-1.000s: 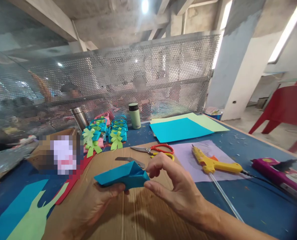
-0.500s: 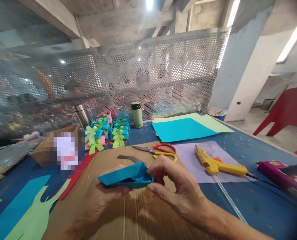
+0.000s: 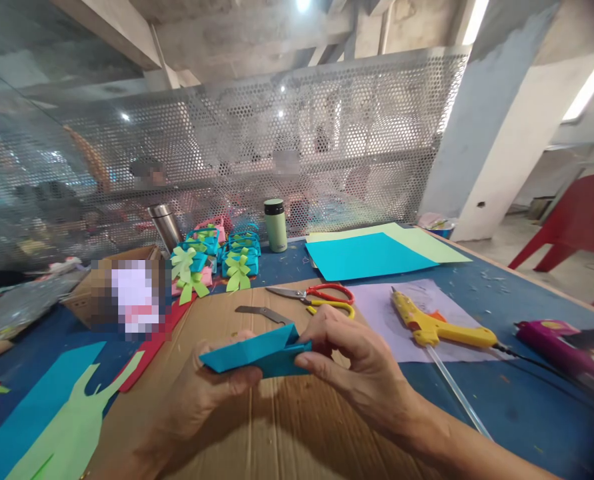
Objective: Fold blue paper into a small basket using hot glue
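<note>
A folded blue paper piece (image 3: 257, 355), shaped like a small box with slanted sides, is held above the cardboard sheet (image 3: 217, 427). My left hand (image 3: 211, 387) grips its left end, thumb along the near side and the other fingers mostly hidden behind. At the right end, my right hand (image 3: 351, 360) pinches the paper's edge between thumb and fingers. Just beyond the paper lie scissors (image 3: 327, 293) with one red and one yellow handle, and a bare metal blade (image 3: 261, 313).
A yellow glue gun (image 3: 427, 323) with a clear stick rests on purple paper at the right, near a magenta device (image 3: 561, 350). Blue sheets (image 3: 371, 257), a green bottle (image 3: 275, 227), a steel flask (image 3: 165, 227), small paper baskets (image 3: 239, 260) and green paper scraps (image 3: 71, 427) surround the cardboard.
The blue paper's right end, which stood open showing its inside, is now pressed more closed by my right fingers. My left hand keeps its grip. The view has shifted slightly.
</note>
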A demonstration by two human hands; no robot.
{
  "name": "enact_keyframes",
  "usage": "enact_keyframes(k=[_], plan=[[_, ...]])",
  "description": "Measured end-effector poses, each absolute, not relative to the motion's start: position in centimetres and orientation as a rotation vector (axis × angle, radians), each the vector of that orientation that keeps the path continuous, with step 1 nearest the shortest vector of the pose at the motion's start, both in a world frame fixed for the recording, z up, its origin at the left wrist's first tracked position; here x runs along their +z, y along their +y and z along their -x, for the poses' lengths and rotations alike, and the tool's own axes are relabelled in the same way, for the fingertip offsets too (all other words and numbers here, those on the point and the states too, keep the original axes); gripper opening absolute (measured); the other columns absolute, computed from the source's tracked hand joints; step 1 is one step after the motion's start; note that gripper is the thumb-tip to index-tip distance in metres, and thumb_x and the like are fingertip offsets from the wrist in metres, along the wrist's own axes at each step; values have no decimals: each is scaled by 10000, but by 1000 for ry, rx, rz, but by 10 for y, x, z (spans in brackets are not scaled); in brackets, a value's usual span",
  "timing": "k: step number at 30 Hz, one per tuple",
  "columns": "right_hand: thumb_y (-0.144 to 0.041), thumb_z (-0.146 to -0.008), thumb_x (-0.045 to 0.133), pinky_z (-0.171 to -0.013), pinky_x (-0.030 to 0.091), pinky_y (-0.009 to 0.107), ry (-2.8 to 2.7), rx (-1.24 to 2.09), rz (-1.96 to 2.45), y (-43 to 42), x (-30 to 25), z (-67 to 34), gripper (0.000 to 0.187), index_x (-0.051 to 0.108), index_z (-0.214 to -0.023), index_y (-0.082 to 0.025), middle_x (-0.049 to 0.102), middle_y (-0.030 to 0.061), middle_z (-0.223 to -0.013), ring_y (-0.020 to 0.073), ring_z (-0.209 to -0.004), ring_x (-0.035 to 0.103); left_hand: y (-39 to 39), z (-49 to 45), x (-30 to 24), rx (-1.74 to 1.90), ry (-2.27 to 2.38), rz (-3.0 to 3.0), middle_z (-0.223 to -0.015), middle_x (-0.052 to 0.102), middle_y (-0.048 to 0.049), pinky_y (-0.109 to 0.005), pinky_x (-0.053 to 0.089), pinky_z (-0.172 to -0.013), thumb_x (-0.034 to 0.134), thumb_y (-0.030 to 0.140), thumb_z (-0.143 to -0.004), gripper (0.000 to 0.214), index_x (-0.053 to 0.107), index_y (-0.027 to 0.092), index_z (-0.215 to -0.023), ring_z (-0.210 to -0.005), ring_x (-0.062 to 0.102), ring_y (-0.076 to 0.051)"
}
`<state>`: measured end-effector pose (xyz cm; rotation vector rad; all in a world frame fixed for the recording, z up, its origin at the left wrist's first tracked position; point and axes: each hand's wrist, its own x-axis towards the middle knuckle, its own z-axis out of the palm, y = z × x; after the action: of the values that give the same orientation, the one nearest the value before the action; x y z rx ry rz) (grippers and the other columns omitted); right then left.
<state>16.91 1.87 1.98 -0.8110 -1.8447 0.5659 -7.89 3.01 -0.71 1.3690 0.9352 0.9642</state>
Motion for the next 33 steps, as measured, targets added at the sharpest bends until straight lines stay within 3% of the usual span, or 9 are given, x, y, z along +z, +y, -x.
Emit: enact_keyframes(k=[3, 7, 10, 14, 23, 27, 33], plan=[[-330, -880, 715, -580, 383, 241, -1762, 678, 869, 19, 18, -168, 219, 604, -758, -186, 547, -23, -720, 113, -656, 483, 28, 71, 0, 967, 954, -1293, -844, 740, -32, -326, 509, -783, 835, 376, -737, 218, 798, 234, -898, -811, 633, -212], [-418, -834, 747, -567, 399, 226, -1629, 976, 910, 20, 17, -166, 287, 616, -938, -186, 564, -24, -765, 108, -657, 488, 25, 59, 12, 981, 874, -1166, -1016, 765, -59, -360, 527, -856, 851, 395, -711, 399, 777, 227, -1065, -917, 672, -243], [-477, -827, 735, -612, 423, 244, -1675, 1095, 949, 22, 17, -166, 395, 625, -1041, -164, 607, 7, -821, 123, -700, 518, 25, 56, 15, 1034, 909, -1063, -1046, 767, -71, -325, 549, -801, 877, 373, -684, 485, 753, 214, -1125, -922, 684, -234], [-471, -871, 667, -653, 448, 264, -1778, 1246, 914, 23, 14, -165, 339, 649, -982, -151, 634, 34, -854, 140, -732, 554, 24, 55, 16, 1143, 971, -960, -1005, 776, -70, -309, 569, -722, 905, 333, -645, 591, 719, 219, -1195, -854, 701, -223], [-420, -859, 631, -521, 396, 233, -1738, 1369, 1016, 21, 20, -160, 278, 569, -771, -163, 580, -6, -611, 112, -532, 550, 25, 52, 19, 1116, 955, -1022, -1053, 777, -72, -363, 570, -824, 889, 323, -658, 461, 761, 212, -1087, -906, 713, -251], [-500, -853, 650, -529, 438, 229, -1686, 1477, 949, 22, 20, -161, 352, 578, -794, -161, 586, -9, -627, 107, -529, 573, 25, 56, 17, 1078, 1014, -1142, -1034, 776, -74, -406, 542, -904, 866, 369, -682, 418, 774, 195, -1051, -955, 696, -274], [-628, -842, 631, -438, 432, 206, -1679, 1469, 1024, 24, 13, -159, 480, 589, -801, -151, 584, -1, -670, 92, -480, 559, 26, 62, 3, 1037, 1026, -1334, -1026, 776, -32, -365, 529, -922, 804, 394, -780, 350, 766, 237, -1090, -984, 685, -243]])
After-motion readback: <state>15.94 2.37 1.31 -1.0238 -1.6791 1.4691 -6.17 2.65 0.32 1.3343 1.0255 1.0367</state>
